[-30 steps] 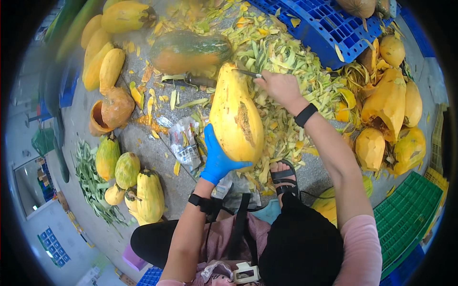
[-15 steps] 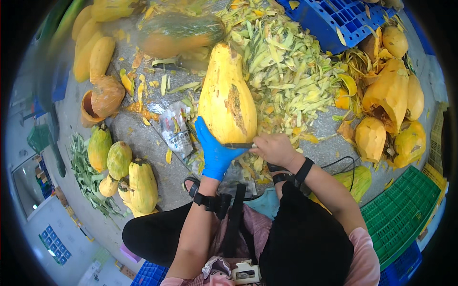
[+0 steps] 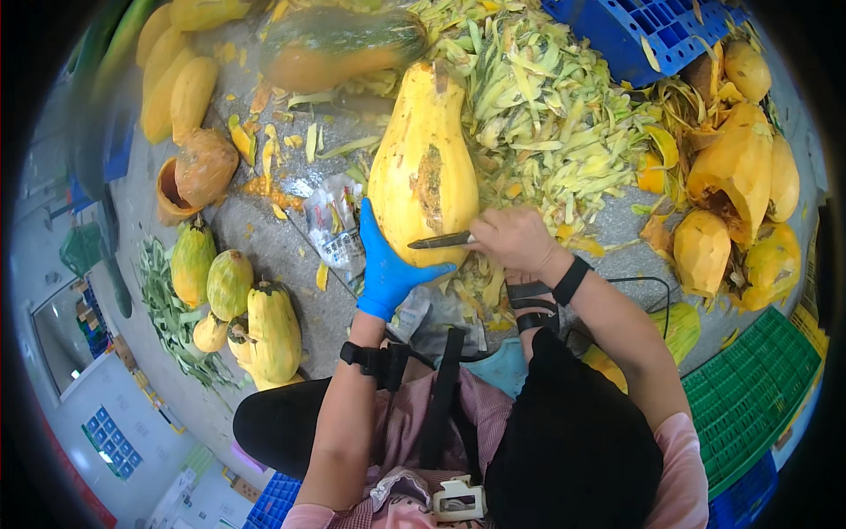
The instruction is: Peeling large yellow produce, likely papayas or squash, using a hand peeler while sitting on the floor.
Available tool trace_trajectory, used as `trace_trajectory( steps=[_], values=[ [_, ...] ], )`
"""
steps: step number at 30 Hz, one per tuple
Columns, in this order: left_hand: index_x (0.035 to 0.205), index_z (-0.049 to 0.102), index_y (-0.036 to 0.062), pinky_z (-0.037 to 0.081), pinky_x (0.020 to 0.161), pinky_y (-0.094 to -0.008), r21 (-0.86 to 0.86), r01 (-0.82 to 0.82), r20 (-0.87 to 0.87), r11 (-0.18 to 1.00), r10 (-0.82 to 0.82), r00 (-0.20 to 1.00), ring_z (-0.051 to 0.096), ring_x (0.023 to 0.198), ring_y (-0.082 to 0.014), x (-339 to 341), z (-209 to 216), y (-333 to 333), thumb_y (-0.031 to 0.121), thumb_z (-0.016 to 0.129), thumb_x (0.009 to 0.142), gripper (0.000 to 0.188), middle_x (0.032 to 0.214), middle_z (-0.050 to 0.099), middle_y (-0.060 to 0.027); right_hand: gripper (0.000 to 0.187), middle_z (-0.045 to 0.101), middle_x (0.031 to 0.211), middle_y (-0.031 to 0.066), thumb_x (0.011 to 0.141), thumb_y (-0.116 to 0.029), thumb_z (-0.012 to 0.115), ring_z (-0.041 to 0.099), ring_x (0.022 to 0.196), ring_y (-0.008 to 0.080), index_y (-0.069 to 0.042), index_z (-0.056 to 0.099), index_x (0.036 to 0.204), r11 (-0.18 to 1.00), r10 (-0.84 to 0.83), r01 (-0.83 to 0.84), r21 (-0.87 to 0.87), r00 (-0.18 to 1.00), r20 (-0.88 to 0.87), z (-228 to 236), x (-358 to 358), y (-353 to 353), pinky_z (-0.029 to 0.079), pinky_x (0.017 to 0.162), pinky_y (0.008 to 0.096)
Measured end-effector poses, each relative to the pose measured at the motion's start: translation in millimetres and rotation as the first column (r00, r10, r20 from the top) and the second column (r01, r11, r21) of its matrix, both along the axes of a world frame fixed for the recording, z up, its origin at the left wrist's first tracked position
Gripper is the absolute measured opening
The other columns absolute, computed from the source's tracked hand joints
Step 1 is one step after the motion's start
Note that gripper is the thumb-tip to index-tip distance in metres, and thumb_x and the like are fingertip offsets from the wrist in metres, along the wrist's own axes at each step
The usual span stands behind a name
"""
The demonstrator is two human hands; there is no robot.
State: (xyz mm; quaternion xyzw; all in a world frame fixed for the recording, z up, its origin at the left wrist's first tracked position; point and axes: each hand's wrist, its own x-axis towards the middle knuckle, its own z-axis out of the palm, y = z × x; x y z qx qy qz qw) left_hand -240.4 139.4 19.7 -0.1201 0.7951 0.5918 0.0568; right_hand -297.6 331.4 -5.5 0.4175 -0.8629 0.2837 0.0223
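A large yellow pumpkin (image 3: 414,150), mostly peeled, is upright in front of me, its narrow end away from me. A rough brown patch runs down its right side. My left hand (image 3: 386,275), in a blue glove, grips its lower left, the fingers up its side and the thumb across the near end. My bare right hand (image 3: 518,240) is closed around the handle of a knife (image 3: 441,240). Its dark, narrow blade lies across the pumpkin's lower face, above my left thumb; whether it touches the skin I cannot tell.
A heap of peelings (image 3: 555,115) spreads to the right of the pumpkin. Behind lies a green-orange pumpkin (image 3: 339,53). Peeled pumpkins (image 3: 731,176) and a blue crate (image 3: 648,35) stand right, a green crate (image 3: 749,397) nearer. Small striped squashes (image 3: 231,284) sit left.
The knife has moved from the pumpkin's near end up onto its lower face, my right hand rising with it. My left hand keeps its hold. The whole view has shifted slightly.
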Motion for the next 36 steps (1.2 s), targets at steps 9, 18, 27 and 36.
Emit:
trace_trajectory(
  steps=[9,18,27,36],
  values=[
    [0.127,-0.008,-0.0009,0.033,0.092,-0.0378,-0.274,0.053,-0.011,0.96,-0.058,0.998,0.035,0.112,-0.0266,4,-6,-2,0.019,0.083,0.042,0.126,0.124,0.027,-0.0172,0.025,0.043,0.051,0.0041,0.078,-0.034,0.05,0.045,0.037,0.0176,-0.012,0.042,0.069,0.851,-0.504,0.5,0.161,0.863,-0.014,2,-74,-2,0.035,0.032,0.0291],
    [0.127,-0.002,-0.0033,0.025,0.097,-0.0362,0.077,-0.037,0.063,0.996,0.032,0.997,0.028,0.116,-0.0267,1,-2,-5,0.029,0.083,0.039,0.126,0.125,0.023,-0.0169,0.022,0.04,0.054,0.004,0.071,-0.029,0.058,0.047,0.042,0.0191,-0.011,0.045,0.07,0.991,0.013,-0.004,-0.136,0.998,0.067,-2,17,10,0.036,0.037,0.0305],
    [0.127,-0.009,-0.0001,0.033,0.092,-0.0376,-0.195,0.099,0.02,0.976,-0.097,0.995,0.036,0.112,-0.026,4,-9,-14,0.019,0.082,0.043,0.125,0.124,0.026,-0.0179,0.021,0.041,0.056,0.0049,0.071,-0.027,0.058,0.048,0.046,0.0206,-0.011,0.044,0.068,0.993,-0.106,0.111,-0.038,0.989,0.102,6,-13,-6,0.038,0.041,0.0315],
    [0.127,-0.008,0.0015,0.032,0.093,-0.0381,0.026,0.03,0.013,0.999,-0.031,0.999,0.034,0.113,-0.0267,4,-12,-10,0.018,0.082,0.043,0.125,0.125,0.025,-0.0177,0.024,0.041,0.055,0.0042,0.073,-0.031,0.055,0.047,0.041,0.0191,-0.012,0.043,0.066,1.0,0.01,-0.011,0.012,0.999,0.05,-6,9,-3,0.037,0.036,0.0299]
  ],
)
